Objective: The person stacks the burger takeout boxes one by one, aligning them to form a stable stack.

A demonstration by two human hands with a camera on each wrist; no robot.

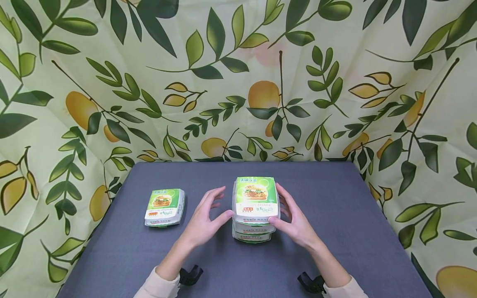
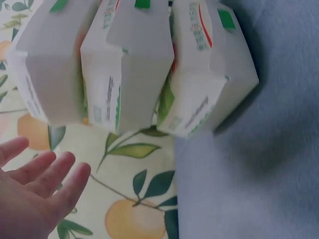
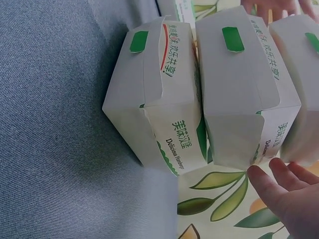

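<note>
A stack of three white-and-green burger boxes (image 1: pixel 255 196) stands in the middle of the dark grey table (image 1: pixel 335 198). My left hand (image 1: pixel 206 219) hovers at its left side with fingers spread and relaxed, the thumb tip at the top box's front left corner. My right hand (image 1: pixel 294 219) lies along the right side, fingers fairly straight, thumb against the front right corner. The left wrist view shows the stack (image 2: pixel 129 64) from the side with my open left hand (image 2: pixel 35 194) apart from it. The right wrist view shows the stack (image 3: pixel 224 94) with my right hand's fingertips (image 3: pixel 289 199) close by.
A single burger box (image 1: pixel 165 207) of the same kind lies flat on the table's left part. A leaf-and-lemon patterned cloth (image 1: pixel 238 82) hangs behind and drapes down both sides. Black wrist mounts (image 1: pixel 191 275) sit at my cuffs near the front edge.
</note>
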